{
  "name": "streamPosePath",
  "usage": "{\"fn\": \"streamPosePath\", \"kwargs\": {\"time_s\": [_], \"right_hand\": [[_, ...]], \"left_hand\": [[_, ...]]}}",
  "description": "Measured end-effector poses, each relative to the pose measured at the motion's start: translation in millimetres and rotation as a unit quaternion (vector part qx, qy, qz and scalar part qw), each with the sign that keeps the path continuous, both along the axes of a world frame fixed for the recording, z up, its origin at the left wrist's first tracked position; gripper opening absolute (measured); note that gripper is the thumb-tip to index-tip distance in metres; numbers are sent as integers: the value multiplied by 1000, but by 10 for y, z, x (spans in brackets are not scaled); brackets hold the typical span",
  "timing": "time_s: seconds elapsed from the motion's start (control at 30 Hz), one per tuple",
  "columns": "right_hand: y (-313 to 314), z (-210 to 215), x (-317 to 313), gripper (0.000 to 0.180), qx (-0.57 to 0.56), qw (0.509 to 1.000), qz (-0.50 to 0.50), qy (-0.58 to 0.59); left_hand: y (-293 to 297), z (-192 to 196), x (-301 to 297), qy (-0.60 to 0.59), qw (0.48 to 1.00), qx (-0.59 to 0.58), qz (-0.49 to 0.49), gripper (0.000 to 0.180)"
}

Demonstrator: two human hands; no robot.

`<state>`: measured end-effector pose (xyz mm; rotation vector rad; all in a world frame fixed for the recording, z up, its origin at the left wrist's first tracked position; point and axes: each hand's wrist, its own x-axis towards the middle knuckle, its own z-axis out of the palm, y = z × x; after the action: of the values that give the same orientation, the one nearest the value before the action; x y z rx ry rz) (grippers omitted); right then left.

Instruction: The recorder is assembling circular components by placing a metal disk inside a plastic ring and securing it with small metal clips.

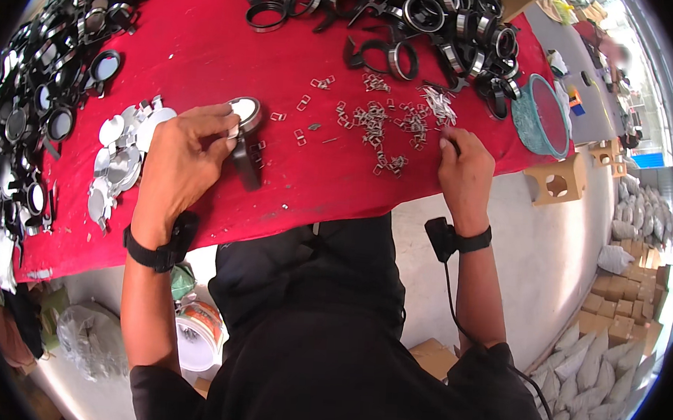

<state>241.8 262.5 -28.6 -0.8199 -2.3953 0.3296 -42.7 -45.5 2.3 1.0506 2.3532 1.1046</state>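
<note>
1. Close to the near edge of the red tabletop (199, 60), left of the middle, is the black ring piece (255, 118) with a shiny rim. Its dark handle (246, 165) points back toward the person.
2. The left hand (186, 151) pinches this piece at its side, with thumb and finger close together. Whether the piece also rests on the cloth is hard to tell.
3. The right hand (465, 172) is near the right end of the near edge. Its fingers are curled in, just beside the thin silver pins (440, 106). Whether it holds one cannot be told.
4. Small wire clips (374, 123) lie between the two hands, a bit toward the far edge.
5. Round silver discs (123, 165) lie just left of the left hand. More black rings crowd the left edge (60, 123) and the far right corner (423, 13).
6. To do this well, the left hand should likely pinch firmly but gently, so the ring does not twist.
7. The right fingertips should probably take tiny bits one by one, since a rough grab could scatter them.
</note>
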Motion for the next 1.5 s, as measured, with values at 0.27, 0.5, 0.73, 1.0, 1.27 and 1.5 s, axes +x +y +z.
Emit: {"fn": "streamPosePath", "kwargs": {"time_s": [0.27,0.5,0.73,1.0,1.27,1.5], "right_hand": [[555,-30,-125,5,97,992,32,-76],[801,-93,-372,14,54,987,31,-147],[760,-128,-448,11,130,966,26,-223],[755,-206,-427,11,172,967,26,-186],[369,298,-528,15,-388,919,44,46],[-522,151,-865,23,-613,763,163,128]], "left_hand": [[47,-8,96,-71,996,43,42,40],[49,-87,106,-55,996,43,47,39],[-5,-81,65,-37,997,58,22,33],[-15,-105,56,-30,998,47,22,33],[14,-61,81,-59,997,41,27,37],[-39,-82,51,-50,998,28,12,35]]}}
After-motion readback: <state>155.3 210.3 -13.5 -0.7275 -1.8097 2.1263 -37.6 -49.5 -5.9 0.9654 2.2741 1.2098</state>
